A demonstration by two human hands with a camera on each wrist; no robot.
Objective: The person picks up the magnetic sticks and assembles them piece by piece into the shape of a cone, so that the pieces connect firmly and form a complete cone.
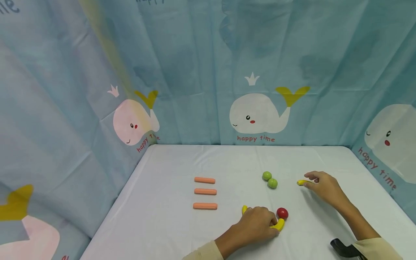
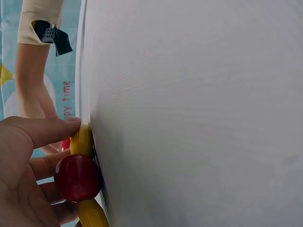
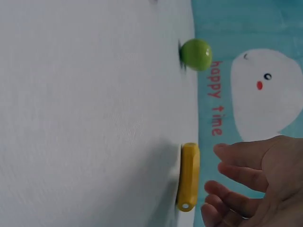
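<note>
My left hand [image 1: 255, 224] pinches a small toy banana [image 1: 278, 225] between thumb and fingers, low over the white table. A shiny red ball [image 1: 282, 213] lies just beyond that banana. Left of the hand another toy banana [image 1: 244, 209] pokes out, partly covered. The left wrist view shows a second red ball [image 2: 78, 178] between the pinched banana [image 2: 81, 140] and the other banana [image 2: 93, 213]; in the head view the hand hides it. Fingers loosely bent and apart, my right hand [image 1: 326, 187] hovers beside a third toy banana [image 3: 189, 177], with a gap between them.
Two green balls [image 1: 272, 183] lie together toward the back. Three sausage-like orange-pink sticks [image 1: 205, 206] are spaced in a column left of centre. A black device [image 1: 343, 248] sits at the right sleeve. A blue whale-print curtain [image 1: 195, 72] hangs behind and beside the table [image 1: 156, 216].
</note>
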